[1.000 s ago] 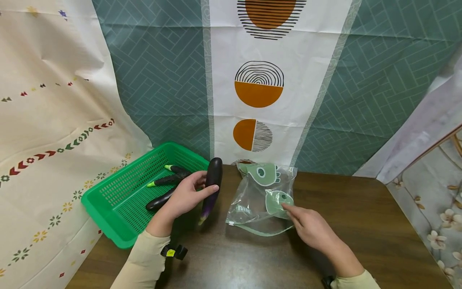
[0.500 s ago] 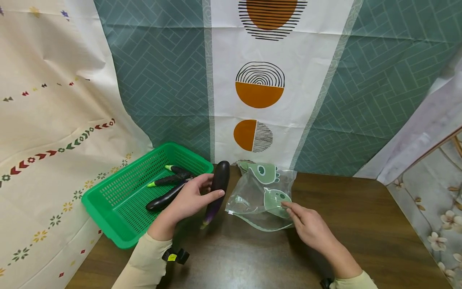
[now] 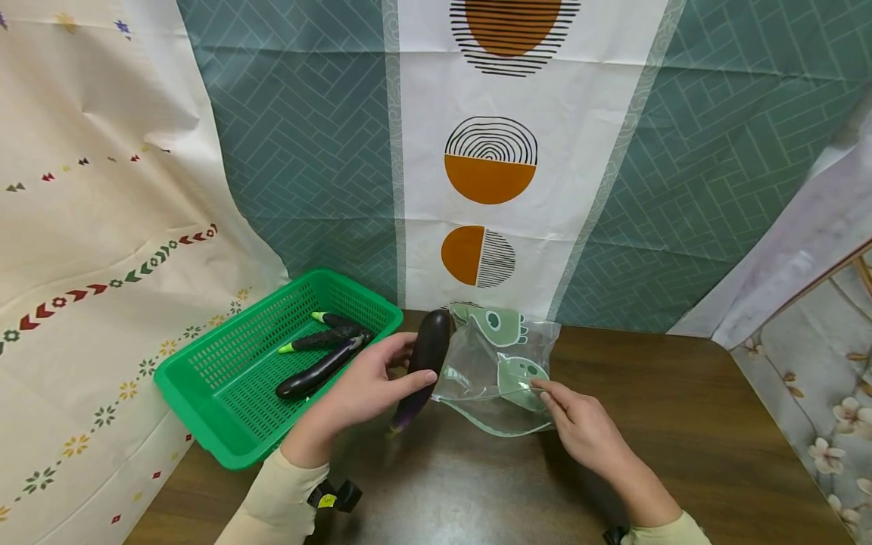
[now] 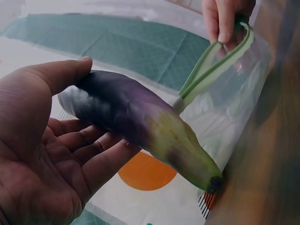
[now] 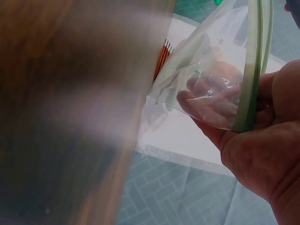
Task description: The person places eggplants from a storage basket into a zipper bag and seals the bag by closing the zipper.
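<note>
My left hand (image 3: 381, 378) holds a dark purple eggplant (image 3: 431, 350) between thumb and fingers, tilted, its stem end pointing down toward me. In the left wrist view the eggplant (image 4: 126, 105) turns from purple to yellow-green at its tip. Just right of it lies a clear zip bag (image 3: 477, 359) with green cartoon prints, its green-edged mouth parted and facing me. My right hand (image 3: 586, 428) pinches the right corner of that mouth. In the right wrist view, fingers show through the clear film of the bag (image 5: 206, 84), with the thumb on the near side of the green strip.
A green plastic basket (image 3: 204, 409) stands at the left with several eggplants (image 3: 320, 371) inside. Behind the brown table (image 3: 654, 378) hangs a patterned cloth (image 3: 327, 151). A cream cloth (image 3: 102, 227) hangs at the left, a floral panel (image 3: 831, 424) at the right.
My left hand has carried the eggplant rightward, away from the basket, up to the bag's left edge. The bag's mouth has shifted slightly; my right hand stays in place on its corner.
</note>
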A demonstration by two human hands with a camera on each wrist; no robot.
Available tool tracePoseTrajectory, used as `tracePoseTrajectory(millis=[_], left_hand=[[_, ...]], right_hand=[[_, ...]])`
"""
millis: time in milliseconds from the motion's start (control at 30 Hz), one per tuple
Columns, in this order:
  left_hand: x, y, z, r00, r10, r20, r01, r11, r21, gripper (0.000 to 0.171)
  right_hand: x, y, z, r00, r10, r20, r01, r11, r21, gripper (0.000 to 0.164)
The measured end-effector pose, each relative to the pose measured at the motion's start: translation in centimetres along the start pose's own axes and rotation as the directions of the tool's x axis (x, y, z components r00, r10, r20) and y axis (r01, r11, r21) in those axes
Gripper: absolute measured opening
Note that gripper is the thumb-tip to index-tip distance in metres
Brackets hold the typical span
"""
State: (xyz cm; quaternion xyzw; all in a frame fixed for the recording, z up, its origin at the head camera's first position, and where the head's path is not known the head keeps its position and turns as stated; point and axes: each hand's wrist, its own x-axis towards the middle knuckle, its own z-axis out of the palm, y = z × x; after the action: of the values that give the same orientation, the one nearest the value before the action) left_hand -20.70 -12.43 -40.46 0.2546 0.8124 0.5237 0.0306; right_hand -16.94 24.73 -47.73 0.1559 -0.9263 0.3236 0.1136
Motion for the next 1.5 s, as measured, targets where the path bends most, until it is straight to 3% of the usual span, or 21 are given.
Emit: tracePoseTrajectory(millis=[600, 800, 1033, 1500], left_hand=[[-0.7, 1.6, 1.4, 0.992, 0.027, 0.125, -0.049, 0.984, 0.174, 0.06], [-0.9, 1.9, 2.1, 0.986, 0.09, 0.142, -0.133, 0.935, 0.329, 0.06], [-1.3, 2.5, 3.2, 0.969, 0.149, 0.198, -0.219, 0.889, 0.403, 0.059], [-1.0, 1.9, 5.2, 0.945, 0.143, 0.292, -0.282, 0.81, 0.514, 0.059]], right_hand=[[0.2, -0.2, -0.2, 1.0, -0.002, -0.025, 0.003, 0.999, 0.033, 0.031], [0.2, -0.2, -0.1, 1.0, 0.003, -0.025, -0.002, 1.0, 0.029, 0.03], [0.1, -0.3, 0.0, 1.0, 0.005, -0.024, -0.004, 0.999, 0.039, 0.03], [0.0, -0.4, -0.1, 1.0, 0.007, -0.025, -0.006, 0.999, 0.035, 0.03]])
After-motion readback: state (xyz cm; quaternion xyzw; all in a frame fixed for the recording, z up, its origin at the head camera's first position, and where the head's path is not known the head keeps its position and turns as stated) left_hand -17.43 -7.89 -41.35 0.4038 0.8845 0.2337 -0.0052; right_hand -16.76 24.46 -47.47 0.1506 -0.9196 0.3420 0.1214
